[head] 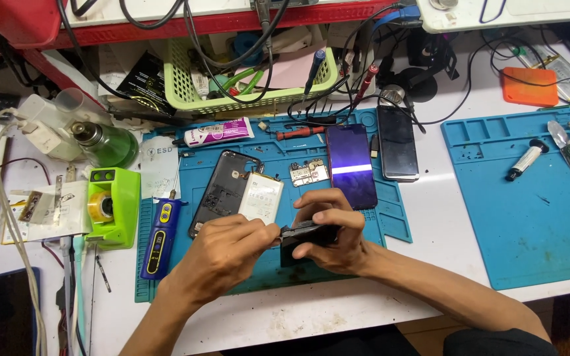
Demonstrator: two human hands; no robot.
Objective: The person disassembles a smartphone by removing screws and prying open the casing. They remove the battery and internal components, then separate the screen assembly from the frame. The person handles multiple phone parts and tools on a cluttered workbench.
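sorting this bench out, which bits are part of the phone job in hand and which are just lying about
In hand:
left hand
right hand
black phone part
open phone shell
white battery
circuit board

Lying about:
green tape dispenser
green basket
orange pad

- We see a bright, even light from above over the whole bench.
- We find only short, soft shadows under our hands.
- We notice a pale glare band across the purple phone screen.
- Edges bow slightly; focus stays sharp throughout.

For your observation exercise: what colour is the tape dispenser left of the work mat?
Bright lime green tape dispenser, seen best in the head view.
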